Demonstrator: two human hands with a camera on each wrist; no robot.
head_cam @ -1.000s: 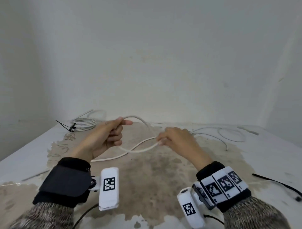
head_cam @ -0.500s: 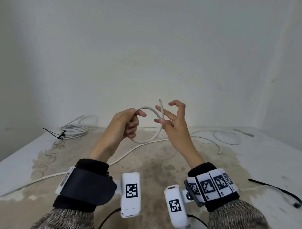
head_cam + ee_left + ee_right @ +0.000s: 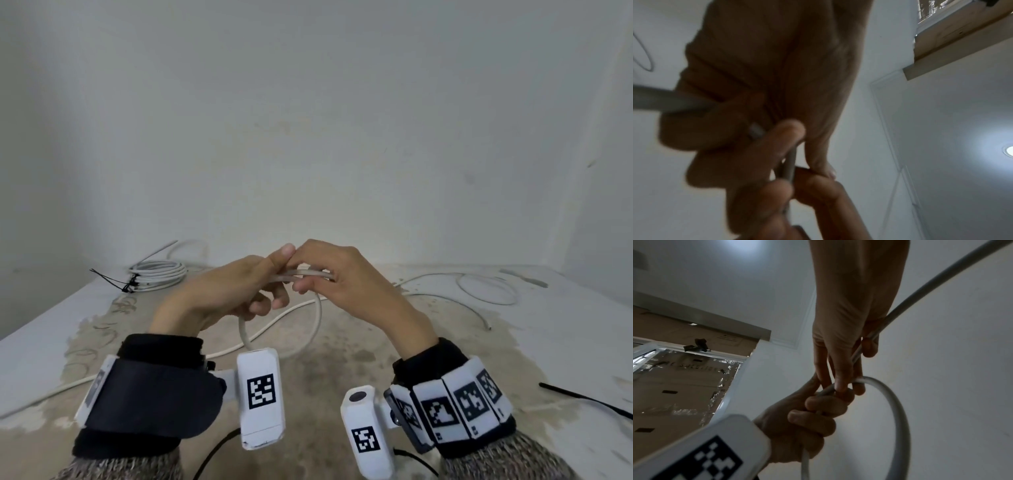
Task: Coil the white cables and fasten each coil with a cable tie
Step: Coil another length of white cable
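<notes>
- Finished coil (image 3: pixel 159 270), already tied, lies at the frame's left on the counter (image 3: pixel 565 342).
- Left hand (image 3: pixel 219 291), centre-left, fingers curled, grips the white cable (image 3: pixel 317 329) where its first loop closes.
- Right hand (image 3: pixel 346 277) meets it, pinching the same strands; coiling has just begun, so the next move likely calls for drawing in slack.

No words or numbers can be read; the wrist bands (image 3: pixel 455 407) and white camera housings (image 3: pixel 261 394) carry only black-and-white square code patterns.
</notes>
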